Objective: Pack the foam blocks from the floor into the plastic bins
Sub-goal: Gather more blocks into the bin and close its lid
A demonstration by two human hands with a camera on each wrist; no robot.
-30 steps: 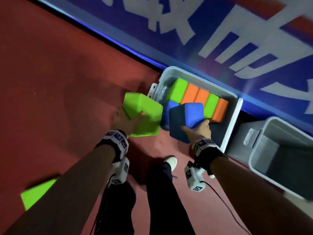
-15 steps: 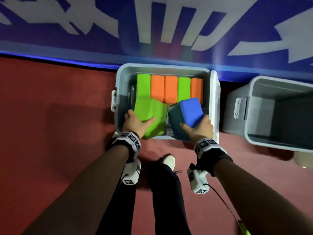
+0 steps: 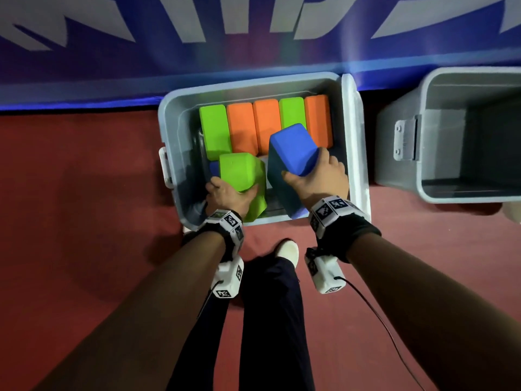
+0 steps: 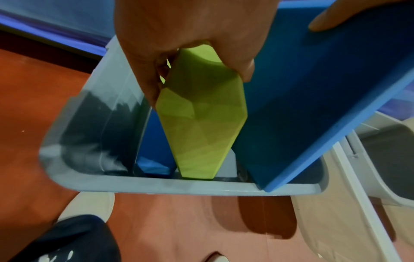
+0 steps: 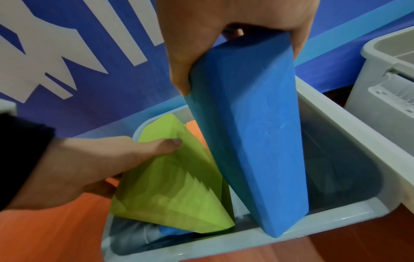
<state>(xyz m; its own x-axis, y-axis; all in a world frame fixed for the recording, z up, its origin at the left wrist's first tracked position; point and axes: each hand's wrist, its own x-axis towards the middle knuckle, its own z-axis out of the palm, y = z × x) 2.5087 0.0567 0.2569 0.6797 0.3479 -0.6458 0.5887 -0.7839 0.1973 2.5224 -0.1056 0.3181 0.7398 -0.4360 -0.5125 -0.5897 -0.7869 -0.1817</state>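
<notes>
A grey plastic bin [image 3: 169, 128] stands against the wall, with a back row of green and orange foam blocks [image 3: 265, 122] standing on end. My left hand [image 3: 228, 194] grips a green block [image 3: 242, 176] by its top end, lowered into the bin's near left part [image 4: 201, 124]. My right hand [image 3: 315, 179] grips a blue block [image 3: 293, 148] on end; its lower end rests at the bin's near rim [image 5: 253, 141]. Another blue block [image 4: 154, 154] stands in the bin left of the green one.
A second grey bin [image 3: 439, 153], with nothing in it, stands to the right, its latch facing the first bin. The first bin's lid [image 3: 353, 142] stands upright between them. Red floor lies all around; my legs and a white shoe [image 3: 287, 251] are just below the bin.
Both hands have moved from above the floor over the bin and lowered the green and blue blocks into its near half. The head view has turned to face the bin squarely.
</notes>
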